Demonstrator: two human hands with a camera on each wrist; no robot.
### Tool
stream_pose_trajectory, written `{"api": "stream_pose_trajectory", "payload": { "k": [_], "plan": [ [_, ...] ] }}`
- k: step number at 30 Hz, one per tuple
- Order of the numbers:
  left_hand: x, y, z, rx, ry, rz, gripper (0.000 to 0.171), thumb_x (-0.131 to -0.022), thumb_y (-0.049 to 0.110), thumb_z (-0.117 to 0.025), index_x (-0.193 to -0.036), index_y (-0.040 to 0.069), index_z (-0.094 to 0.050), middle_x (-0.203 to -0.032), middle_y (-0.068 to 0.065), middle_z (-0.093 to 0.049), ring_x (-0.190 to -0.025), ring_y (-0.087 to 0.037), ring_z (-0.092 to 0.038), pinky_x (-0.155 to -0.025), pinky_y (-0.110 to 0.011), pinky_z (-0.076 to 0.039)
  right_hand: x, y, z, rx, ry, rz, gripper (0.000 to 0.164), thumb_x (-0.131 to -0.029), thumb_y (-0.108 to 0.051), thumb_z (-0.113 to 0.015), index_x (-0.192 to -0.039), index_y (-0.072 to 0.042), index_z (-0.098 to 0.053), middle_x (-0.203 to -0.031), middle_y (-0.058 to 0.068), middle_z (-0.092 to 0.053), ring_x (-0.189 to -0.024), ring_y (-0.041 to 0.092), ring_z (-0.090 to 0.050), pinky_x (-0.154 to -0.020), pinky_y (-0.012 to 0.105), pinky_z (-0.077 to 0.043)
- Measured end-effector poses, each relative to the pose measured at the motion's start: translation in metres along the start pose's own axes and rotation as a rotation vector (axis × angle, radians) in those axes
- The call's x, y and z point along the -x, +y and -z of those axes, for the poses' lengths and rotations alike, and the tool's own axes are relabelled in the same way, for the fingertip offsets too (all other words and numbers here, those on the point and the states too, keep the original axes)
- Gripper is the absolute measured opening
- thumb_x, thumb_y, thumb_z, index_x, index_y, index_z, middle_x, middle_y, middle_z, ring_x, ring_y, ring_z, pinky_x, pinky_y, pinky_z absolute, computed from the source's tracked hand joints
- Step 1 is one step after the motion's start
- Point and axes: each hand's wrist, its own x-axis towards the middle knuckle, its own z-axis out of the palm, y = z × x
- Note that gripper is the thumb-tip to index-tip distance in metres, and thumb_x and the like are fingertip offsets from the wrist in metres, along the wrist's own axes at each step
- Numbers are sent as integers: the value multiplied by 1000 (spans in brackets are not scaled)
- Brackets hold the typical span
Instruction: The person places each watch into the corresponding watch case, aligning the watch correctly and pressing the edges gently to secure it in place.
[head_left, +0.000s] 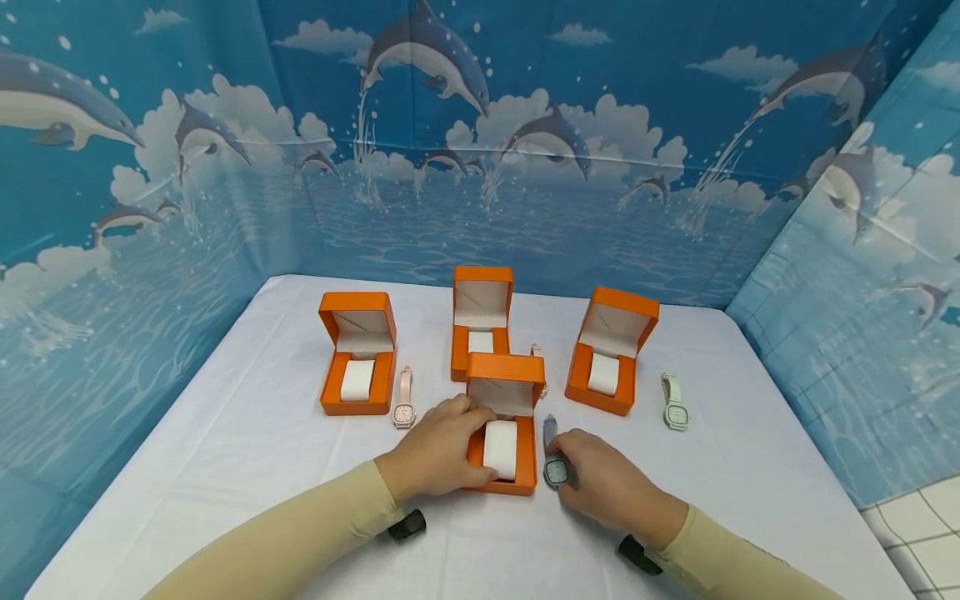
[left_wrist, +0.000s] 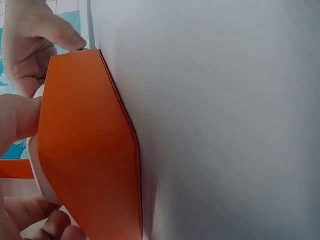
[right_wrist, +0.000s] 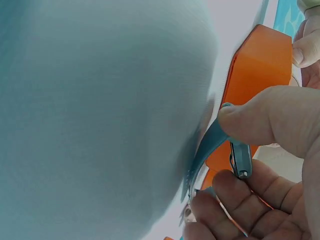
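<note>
My left hand (head_left: pixel 442 442) grips the left side of the nearest open orange watch box (head_left: pixel 526 454), thumb at the front and fingers near the hinge. A white cushion (head_left: pixel 500 448) sits in that box. Its orange outer wall (left_wrist: pixel 90 140) fills much of the left wrist view. Just right of the box, my right hand (head_left: pixel 606 482) pinches a grey-blue wristwatch (head_left: pixel 556 471) by its case, thumb on one side and fingers on the other. The watch's strap (right_wrist: pixel 210 142) hangs down toward the white cloth in the right wrist view.
Three more open orange boxes stand behind: left box (head_left: pixel 330 392), middle box (head_left: pixel 459 358) and right box (head_left: pixel 577 383). A pink watch (head_left: pixel 404 408) lies left, a green watch (head_left: pixel 675 408) right. Another pink strap (head_left: pixel 537 351) shows behind the near box. Dolphin-print curtains (head_left: pixel 480 208) enclose the table.
</note>
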Motion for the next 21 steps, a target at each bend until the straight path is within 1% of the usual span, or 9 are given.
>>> {"api": "stream_pose_trajectory", "payload": {
  "k": [4, 8, 10, 16, 21],
  "plan": [
    [0, 0, -1, 41, 14, -22, 70, -86, 50, -83, -141, 14, -60, -132, 0, -57, -114, -14, -57, -105, -34, -53, 1, 1, 2, 12, 35, 22, 42, -81, -11, -90, -116, -11, -66, -115, -1, -67, -104, 12, -60, -101, 42, -56],
    [1, 1, 0, 89, 20, -28, 71, -87, 46, -84, -143, 14, -56, -139, 0, -56, -121, -13, -58, -110, -34, -52, 2, 1, 5, -3, 63, 47, 41, -81, -11, -89, -116, -11, -66, -116, 0, -66, -105, 12, -61, -101, 41, -57],
    [2, 1, 0, 109, 25, -26, 71, -87, 46, -83, -144, 14, -54, -139, 0, -55, -121, -13, -59, -110, -34, -52, 3, 2, 7, -17, 76, 58, 42, -81, -11, -89, -116, -11, -66, -116, 0, -66, -105, 12, -62, -101, 42, -57],
    [4, 0, 2, 152, 49, -20, 73, -89, 46, -81, -145, 12, -50, -136, -1, -55, -114, -15, -60, -106, -34, -54, 4, 1, 12, -65, 96, 37, 41, -83, -13, -88, -117, -13, -65, -116, -2, -65, -106, 13, -61, -103, 44, -57],
    [6, 3, 7, 168, 79, -59, 73, -89, 44, -82, -145, 11, -50, -137, -2, -55, -116, -19, -62, -105, -34, -55, 8, 0, 18, -58, 153, 108, 41, -84, -11, -87, -117, -11, -64, -113, -3, -64, -103, 14, -62, -99, 44, -58]
  ]
}}
